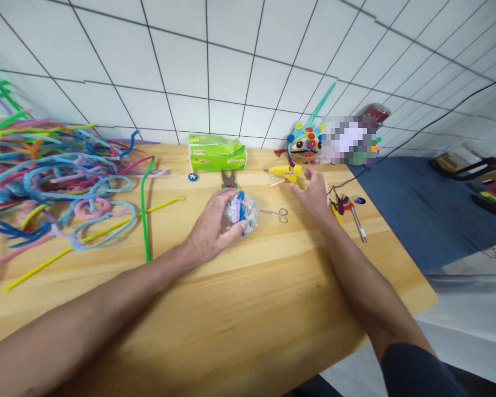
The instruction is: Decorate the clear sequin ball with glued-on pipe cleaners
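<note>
My left hand (213,227) is wrapped round a clear, crinkled plastic ball (251,212) with a blue and purple band, low over the wooden table. My right hand (314,196) has its thumb and fingers closed about the handle end of a yellow hot glue gun (284,171), whose nozzle points left. A whitish stick (277,183) lies just below the nozzle. Small scissors (278,213) rest between my two hands, their blades towards the ball. Beyond the ball are pliers (228,180), with the jaws apart and the handles partly hidden.
Many coloured pipe cleaners (82,182) are heaped at the left. A green tissue pack (217,154) stands near the tiled wall, beside a blue round cap (193,177). Right of it sits a decorated craft figure (307,144). A pen (359,225) lies near the right edge; a black cable crosses behind.
</note>
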Available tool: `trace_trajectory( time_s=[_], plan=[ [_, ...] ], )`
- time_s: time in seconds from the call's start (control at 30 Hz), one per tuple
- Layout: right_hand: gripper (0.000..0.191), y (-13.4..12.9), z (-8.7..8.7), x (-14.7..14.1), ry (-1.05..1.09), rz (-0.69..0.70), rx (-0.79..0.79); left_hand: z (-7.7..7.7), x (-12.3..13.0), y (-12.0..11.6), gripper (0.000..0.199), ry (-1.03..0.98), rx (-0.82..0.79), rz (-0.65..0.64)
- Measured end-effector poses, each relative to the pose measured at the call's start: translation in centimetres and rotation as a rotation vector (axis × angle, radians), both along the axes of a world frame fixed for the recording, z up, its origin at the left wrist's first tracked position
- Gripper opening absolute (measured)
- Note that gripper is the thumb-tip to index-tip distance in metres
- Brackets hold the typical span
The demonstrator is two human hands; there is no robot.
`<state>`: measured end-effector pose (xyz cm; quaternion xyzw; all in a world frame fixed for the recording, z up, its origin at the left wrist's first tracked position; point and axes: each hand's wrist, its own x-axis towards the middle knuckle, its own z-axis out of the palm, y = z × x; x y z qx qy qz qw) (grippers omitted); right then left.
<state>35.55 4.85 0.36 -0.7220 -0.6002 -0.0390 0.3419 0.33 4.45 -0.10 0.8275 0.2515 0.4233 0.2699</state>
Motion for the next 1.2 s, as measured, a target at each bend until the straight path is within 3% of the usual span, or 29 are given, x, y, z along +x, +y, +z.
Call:
trace_trajectory(
  time_s=[0.07, 0.17, 0.23, 0.33, 0.47, 0.6, 0.77, 0.93, 1.2],
  plan=[
    [0.051, -2.2, 0.6, -0.6, -0.095, -0.026, 0.052, 0.0, 0.0, 0.0, 0.058, 0.002, -0.003, -0.006],
    [0.026, -4.7, 1.0, -3.2, -0.193, 0.232, -0.078, 0.0, 0.1, 0.1, 0.058, 0.008, -0.010, -0.002],
    [0.018, -5.5, 0.8, -5.2, -0.267, 0.332, -0.214, 0.0, 0.0, 0.1, 0.058, 0.015, -0.016, 0.002],
    [0.008, -5.3, 0.6, -7.2, -0.335, 0.313, -0.360, 0.0, 0.0, 0.1, 0.058, 0.028, -0.022, 0.000],
    [0.010, -5.2, 1.5, -7.4, -0.248, 0.242, -0.402, -0.2, 0.1, 0.2, 0.060, 0.006, -0.019, -0.005],
    [0.007, -7.2, 4.0, -7.5, -0.026, 0.270, -0.231, -0.4, 0.3, 0.2, 0.060, -0.015, -0.032, -0.012],
    [0.010, -8.7, 6.9, -10.3, -0.122, 0.605, 0.159, -0.3, 0.4, 0.2, 0.058, -0.036, -0.016, -0.014],
    [0.022, -7.3, 6.0, -12.0, -0.348, 0.750, 0.333, -0.2, 0.4, 0.1, 0.057, -0.034, 0.035, -0.015],
    [0.038, -6.9, 4.6, -11.3, -0.375, 0.741, 0.300, -0.4, 0.3, 0.0, 0.061, -0.026, 0.016, -0.020]
  ],
)
